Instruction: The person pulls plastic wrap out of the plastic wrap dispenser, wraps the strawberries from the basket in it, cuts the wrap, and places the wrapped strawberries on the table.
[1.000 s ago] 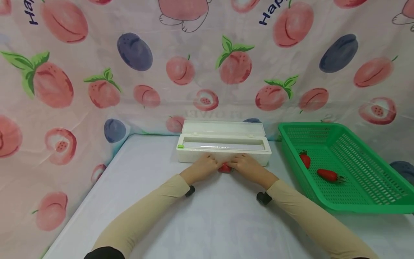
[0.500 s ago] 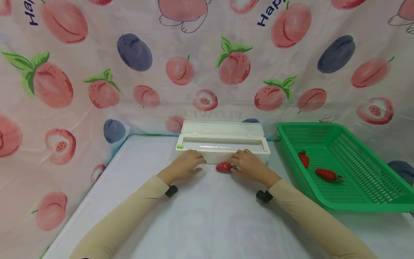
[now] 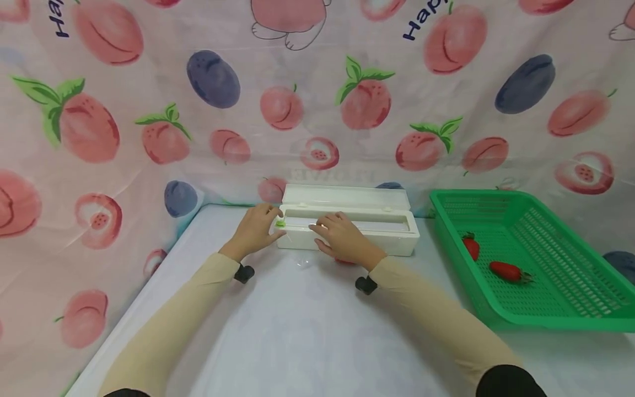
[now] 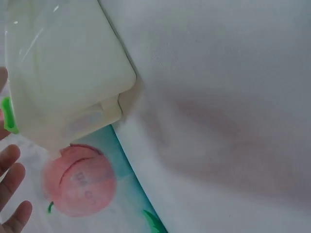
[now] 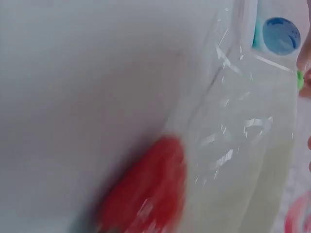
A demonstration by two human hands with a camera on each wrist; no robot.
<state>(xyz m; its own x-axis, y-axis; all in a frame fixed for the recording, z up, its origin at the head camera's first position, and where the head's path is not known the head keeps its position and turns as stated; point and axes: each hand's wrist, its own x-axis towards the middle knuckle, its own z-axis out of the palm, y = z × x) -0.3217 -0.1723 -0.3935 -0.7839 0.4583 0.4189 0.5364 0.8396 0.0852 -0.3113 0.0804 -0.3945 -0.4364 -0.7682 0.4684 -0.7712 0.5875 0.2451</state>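
A long white cling film dispenser [image 3: 377, 241] stands at the back of the table with its lid [image 3: 347, 196] raised. At its left end, my left hand [image 3: 253, 231] has thumb and fingers spread around the green slide cutter [image 3: 280, 224]. My right hand [image 3: 343, 240] is over the dispenser's front edge, fingers loosely bent. Clear cling film [image 5: 228, 131] hangs from the dispenser down to the table. Beneath my right hand lies a red tapered vegetable [image 5: 150, 189], mostly hidden in the head view and blurred in the right wrist view.
A green plastic basket [image 3: 496, 309] stands on the right, holding two more red vegetables [image 3: 507, 271]. Behind the dispenser hangs a fruit-printed curtain [image 3: 317, 110]. A white cloth [image 3: 307, 331] covers the table.
My left hand has moved left and up from the dispenser's front to the slide cutter. My right hand has shifted left and up, away from beside the red vegetable, and now covers most of it.
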